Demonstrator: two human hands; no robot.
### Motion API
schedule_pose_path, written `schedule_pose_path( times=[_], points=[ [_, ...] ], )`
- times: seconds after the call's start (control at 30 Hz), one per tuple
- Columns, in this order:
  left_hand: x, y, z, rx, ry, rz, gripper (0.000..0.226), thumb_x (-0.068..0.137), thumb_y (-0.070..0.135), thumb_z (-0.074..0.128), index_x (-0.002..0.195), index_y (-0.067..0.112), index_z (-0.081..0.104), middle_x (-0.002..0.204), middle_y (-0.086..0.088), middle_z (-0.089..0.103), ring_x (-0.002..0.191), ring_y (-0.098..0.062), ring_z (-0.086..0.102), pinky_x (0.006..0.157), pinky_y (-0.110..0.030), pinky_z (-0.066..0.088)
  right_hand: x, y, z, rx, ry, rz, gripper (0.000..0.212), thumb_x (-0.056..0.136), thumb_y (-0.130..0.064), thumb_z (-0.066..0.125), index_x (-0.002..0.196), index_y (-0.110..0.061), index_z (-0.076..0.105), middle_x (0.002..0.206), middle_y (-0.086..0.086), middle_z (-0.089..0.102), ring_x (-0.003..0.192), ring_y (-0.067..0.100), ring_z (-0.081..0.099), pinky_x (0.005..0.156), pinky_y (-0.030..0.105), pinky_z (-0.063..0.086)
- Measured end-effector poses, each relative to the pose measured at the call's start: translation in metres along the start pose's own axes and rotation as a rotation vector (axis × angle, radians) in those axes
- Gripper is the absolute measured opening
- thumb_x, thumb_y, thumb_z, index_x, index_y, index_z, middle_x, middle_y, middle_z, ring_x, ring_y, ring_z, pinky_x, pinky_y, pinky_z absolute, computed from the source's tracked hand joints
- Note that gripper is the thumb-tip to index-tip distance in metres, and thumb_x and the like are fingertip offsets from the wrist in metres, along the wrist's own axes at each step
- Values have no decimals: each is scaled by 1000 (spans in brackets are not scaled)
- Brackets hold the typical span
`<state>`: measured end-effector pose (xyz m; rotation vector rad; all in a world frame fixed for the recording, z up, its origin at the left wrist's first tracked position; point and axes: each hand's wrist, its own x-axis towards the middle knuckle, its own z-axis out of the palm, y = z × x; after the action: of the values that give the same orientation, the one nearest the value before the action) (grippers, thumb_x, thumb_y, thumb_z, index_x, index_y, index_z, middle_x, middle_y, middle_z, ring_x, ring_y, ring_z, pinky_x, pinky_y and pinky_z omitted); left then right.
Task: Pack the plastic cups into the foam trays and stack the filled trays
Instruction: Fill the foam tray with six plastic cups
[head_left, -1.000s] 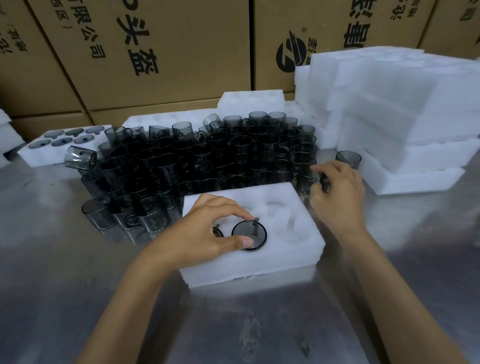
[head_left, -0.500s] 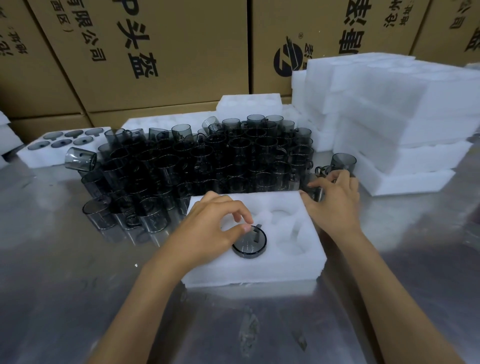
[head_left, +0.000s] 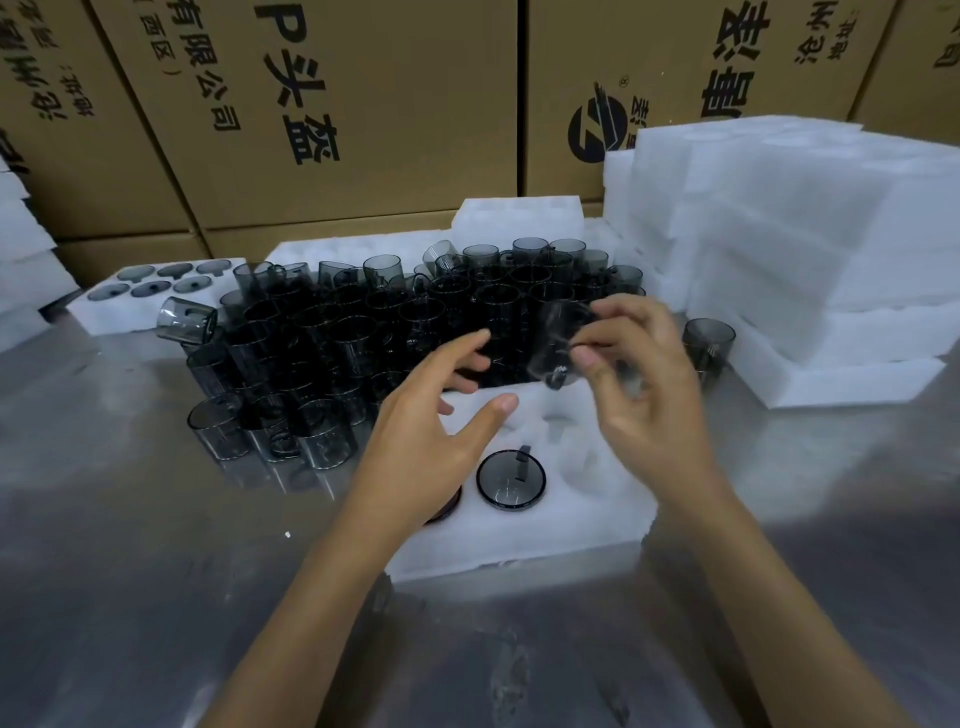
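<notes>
A white foam tray (head_left: 519, 540) lies before me on the steel table. One smoky plastic cup (head_left: 510, 478) sits sunk in a front hole; another is partly hidden under my left wrist. My right hand (head_left: 644, 389) pinches a blurred smoky cup (head_left: 558, 338) in the air above the tray's far edge. My left hand (head_left: 426, 431) hovers over the tray with fingers spread, holding nothing. A big cluster of loose cups (head_left: 363, 332) stands behind the tray.
A filled foam tray (head_left: 156, 291) lies at the far left. Stacks of foam trays (head_left: 779, 249) rise at the right, with a lone cup (head_left: 707, 338) beside them. Cardboard boxes (head_left: 337, 104) wall off the back. Bare steel table (head_left: 156, 597) lies in front.
My right hand has lifted a cup from the cluster's right edge and carried it left over the tray. My left hand has let go of the seated cup and risen, fingers spread.
</notes>
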<state>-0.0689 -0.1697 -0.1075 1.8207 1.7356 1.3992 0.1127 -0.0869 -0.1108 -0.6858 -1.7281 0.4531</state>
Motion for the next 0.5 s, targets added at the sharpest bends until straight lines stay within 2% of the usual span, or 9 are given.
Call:
schedule_pose_path(
  times=[0.07,0.13,0.23,0.3,0.4,0.5],
  points=[
    [1,2,0,-74,-18,8,70,88,33,70,149,39,37,131,28,54,115,4,56,89,-19,48,-6,-12,12,18,-86,-42,10,93,3,63,96,-3,70,129,9,52,121,16,55,101,25,46],
    [1,0,-2,-128,-60,21,78,88,26,71,152,41,30,135,32,51,120,3,55,90,-23,51,-12,-20,20,31,-168,-70,13,93,4,62,98,-4,70,135,8,50,128,14,51,105,20,41],
    [3,-3,-4,-158,-45,25,76,86,18,75,148,42,38,128,24,58,117,-9,59,89,-32,53,-18,-26,26,79,-248,-86,19,95,4,60,105,-8,70,142,5,48,134,11,48,107,18,38],
    [4,-4,-4,-162,35,28,66,80,28,80,136,42,48,123,21,60,109,-11,62,82,-29,54,-19,-27,27,116,-225,-56,23,95,-1,63,115,-12,68,143,0,50,135,11,48,106,20,41],
    [3,-2,-3,-112,172,16,58,69,47,80,118,47,49,116,19,57,96,-7,62,71,-18,49,-20,-26,26,122,-233,67,36,92,-20,72,126,-25,60,129,-14,60,125,13,56,96,31,49],
    [1,-1,0,-55,234,13,60,66,57,81,110,46,43,111,16,54,86,-7,61,68,-18,49,-18,-22,26,129,-235,128,19,92,-20,69,110,-22,65,102,-15,67,100,12,64,83,30,51]
  ],
)
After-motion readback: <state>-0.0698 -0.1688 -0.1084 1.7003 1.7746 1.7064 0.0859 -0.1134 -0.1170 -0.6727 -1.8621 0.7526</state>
